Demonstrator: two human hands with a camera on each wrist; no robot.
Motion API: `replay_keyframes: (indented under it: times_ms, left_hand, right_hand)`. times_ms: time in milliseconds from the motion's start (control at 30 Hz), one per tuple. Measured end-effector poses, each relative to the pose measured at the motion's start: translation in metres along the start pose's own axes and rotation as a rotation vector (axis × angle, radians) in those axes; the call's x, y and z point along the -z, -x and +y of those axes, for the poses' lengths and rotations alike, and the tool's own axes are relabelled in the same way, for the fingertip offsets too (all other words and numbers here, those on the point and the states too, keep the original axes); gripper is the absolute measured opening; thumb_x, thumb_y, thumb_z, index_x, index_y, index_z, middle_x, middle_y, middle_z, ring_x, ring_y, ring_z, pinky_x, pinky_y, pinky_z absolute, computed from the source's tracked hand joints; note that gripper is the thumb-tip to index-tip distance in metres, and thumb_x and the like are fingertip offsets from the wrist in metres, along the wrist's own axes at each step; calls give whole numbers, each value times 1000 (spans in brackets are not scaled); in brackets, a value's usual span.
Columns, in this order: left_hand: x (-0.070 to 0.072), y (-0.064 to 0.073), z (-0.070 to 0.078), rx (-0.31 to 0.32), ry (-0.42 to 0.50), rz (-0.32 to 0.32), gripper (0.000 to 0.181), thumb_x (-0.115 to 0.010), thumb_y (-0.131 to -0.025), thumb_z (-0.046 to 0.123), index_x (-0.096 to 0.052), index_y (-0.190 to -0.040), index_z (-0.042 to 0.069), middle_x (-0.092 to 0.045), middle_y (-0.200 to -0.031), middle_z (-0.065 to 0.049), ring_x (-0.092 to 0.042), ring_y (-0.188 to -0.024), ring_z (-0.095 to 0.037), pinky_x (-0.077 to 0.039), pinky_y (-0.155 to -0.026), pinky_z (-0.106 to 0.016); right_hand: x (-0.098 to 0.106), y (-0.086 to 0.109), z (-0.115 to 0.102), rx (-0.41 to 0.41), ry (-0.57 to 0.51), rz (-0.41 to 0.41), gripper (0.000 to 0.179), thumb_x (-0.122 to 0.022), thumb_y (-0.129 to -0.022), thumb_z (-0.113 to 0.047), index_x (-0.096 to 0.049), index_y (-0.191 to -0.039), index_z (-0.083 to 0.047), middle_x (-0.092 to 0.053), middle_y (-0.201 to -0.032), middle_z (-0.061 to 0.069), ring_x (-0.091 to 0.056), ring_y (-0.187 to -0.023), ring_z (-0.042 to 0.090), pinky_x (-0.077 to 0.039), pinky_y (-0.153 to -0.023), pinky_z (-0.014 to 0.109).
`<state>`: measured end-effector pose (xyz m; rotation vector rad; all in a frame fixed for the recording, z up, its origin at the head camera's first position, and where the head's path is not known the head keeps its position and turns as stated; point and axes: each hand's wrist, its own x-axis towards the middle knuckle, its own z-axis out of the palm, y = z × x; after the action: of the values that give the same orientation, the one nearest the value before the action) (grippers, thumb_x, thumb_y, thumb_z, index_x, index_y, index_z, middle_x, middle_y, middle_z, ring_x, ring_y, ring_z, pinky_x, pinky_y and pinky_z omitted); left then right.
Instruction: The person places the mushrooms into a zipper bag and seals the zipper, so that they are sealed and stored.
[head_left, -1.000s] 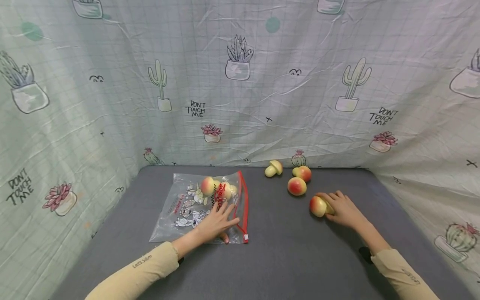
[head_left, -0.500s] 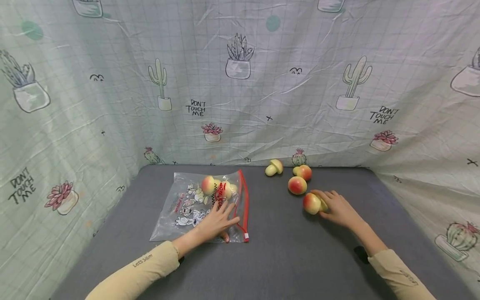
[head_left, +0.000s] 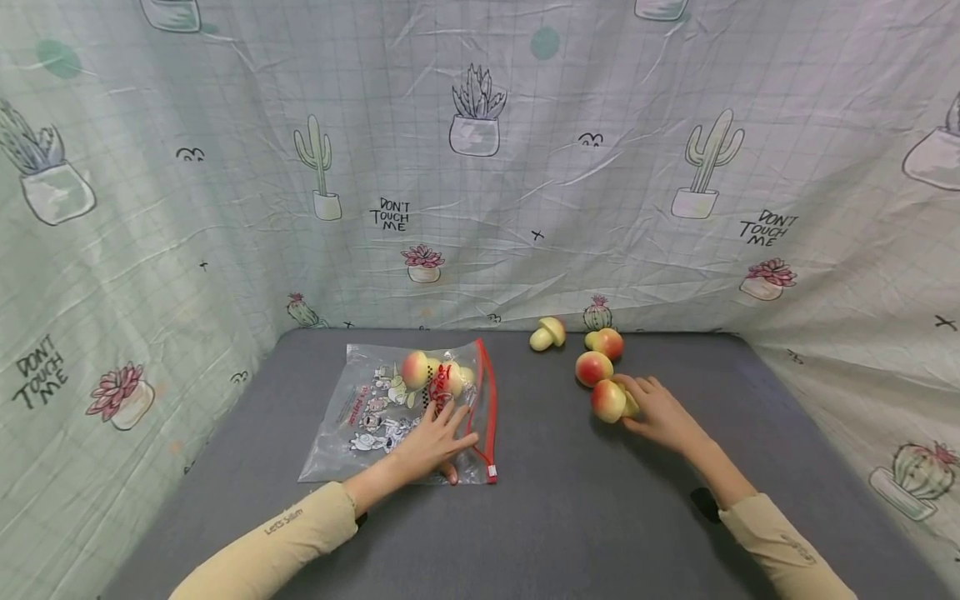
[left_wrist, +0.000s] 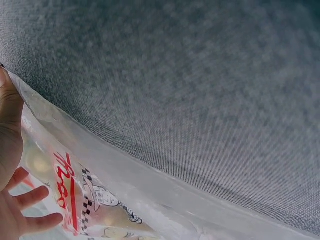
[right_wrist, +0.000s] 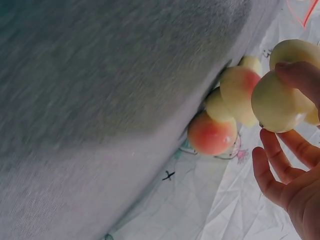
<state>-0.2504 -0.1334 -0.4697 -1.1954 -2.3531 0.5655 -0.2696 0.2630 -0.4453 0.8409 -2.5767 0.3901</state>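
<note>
My right hand (head_left: 663, 417) pinches a toy mushroom (head_left: 609, 402) with a red-yellow cap, gripping its pale stem between thumb and fingers. In the right wrist view the stem end (right_wrist: 277, 102) faces the camera. My left hand (head_left: 426, 446), fingers spread, rests on a clear zip bag (head_left: 327, 450) with cartoon prints. Its thumb lies by the bag's edge in the left wrist view. Inside the bag, near its far side, show mushrooms (head_left: 415, 371), partly hidden by the print. Just beyond the held mushroom lies another mushroom (head_left: 594, 368), overlapping it in the head view.
Two more mushrooms lie at the back of the grey table (head_left: 555, 517): one red-capped (head_left: 609, 343), one paler (head_left: 548, 333). The bag's red zip strip (head_left: 491, 400) faces right, with a white slider (head_left: 492, 473) at its near end. A cactus-print curtain (head_left: 525, 208) surrounds the table.
My right hand has carried the mushroom left and slightly away from me, up beside the red-capped one. The left hand and the bag have stayed in place.
</note>
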Motion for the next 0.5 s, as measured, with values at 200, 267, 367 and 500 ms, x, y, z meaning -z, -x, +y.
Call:
replay_keyframes:
  times_ms: [200, 267, 367, 500]
  left_hand:
    - [-3, 0, 1, 0, 1, -3, 64, -44, -64, 68, -45, -114, 29, -47, -128, -13, -49, -115, -35, -43, -86, -51]
    - [-3, 0, 1, 0, -1, -4, 63, -44, -65, 68, -45, -114, 29, -47, -128, -13, -49, -115, -35, -43, -86, -51]
    - [-2, 0, 1, -1, -10, -4, 63, -44, -65, 68, -45, -114, 29, -47, -128, -13, -50, -114, -34, -43, -86, -51]
    - [0, 0, 0, 2, -8, 0, 64, -44, -64, 68, -45, -114, 29, -48, -127, -13, -50, -114, -35, -43, -86, -51]
  right_hand:
    - [-9, -8, -3, 64, 10, 48, 67, -78, -59, -9, -48, -119, -1, -56, -95, 14, -51, -82, 28, -43, -69, 42]
    - [-10, -10, -4, 64, 9, 52, 68, -78, -59, -10, -48, -120, -1, -54, -95, 13, -51, -81, 28, -43, -68, 42]
    - [-12, -14, -6, 61, 6, 52, 70, -78, -60, -11, -46, -121, -2, -52, -94, 13, -50, -80, 28, -42, -67, 40]
    - [-14, -20, -9, 70, 7, 70, 69, -77, -61, -13, -46, -122, -3, -51, -92, 13, -49, -76, 27, -41, -65, 40]
